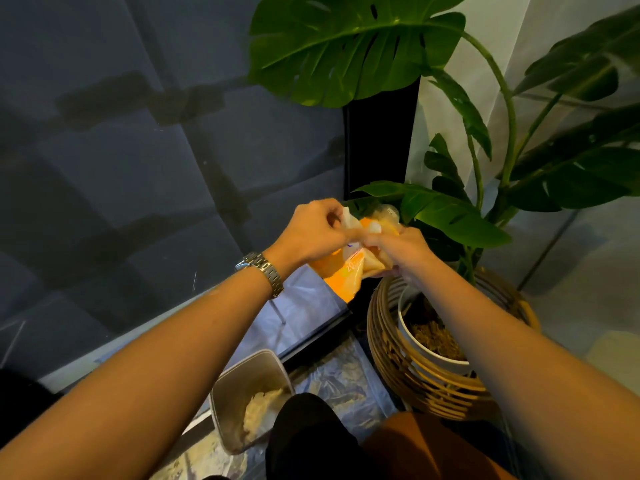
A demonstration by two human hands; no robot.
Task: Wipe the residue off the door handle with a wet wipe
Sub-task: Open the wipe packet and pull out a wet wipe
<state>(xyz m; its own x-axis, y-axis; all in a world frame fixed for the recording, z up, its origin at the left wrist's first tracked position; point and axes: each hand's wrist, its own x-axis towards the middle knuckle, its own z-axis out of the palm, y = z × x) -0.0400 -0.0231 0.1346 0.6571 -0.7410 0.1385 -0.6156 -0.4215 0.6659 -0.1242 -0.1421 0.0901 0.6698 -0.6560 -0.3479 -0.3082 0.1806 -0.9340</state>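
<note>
Fingers of right hand clamp the orange pack (crumpled); left hand pinches, seemingly, a wipe

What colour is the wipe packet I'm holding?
Mostly orange; the wet wipe packet shows best in the head view.

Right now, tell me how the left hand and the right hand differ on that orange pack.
The left hand pinches a white sheet at the top of the orange pack; the right hand grips the pack's crumpled body. The left wrist wears a metal watch; the right wrist is bare. Both hands have curled fingers and meet at the pack.
</note>
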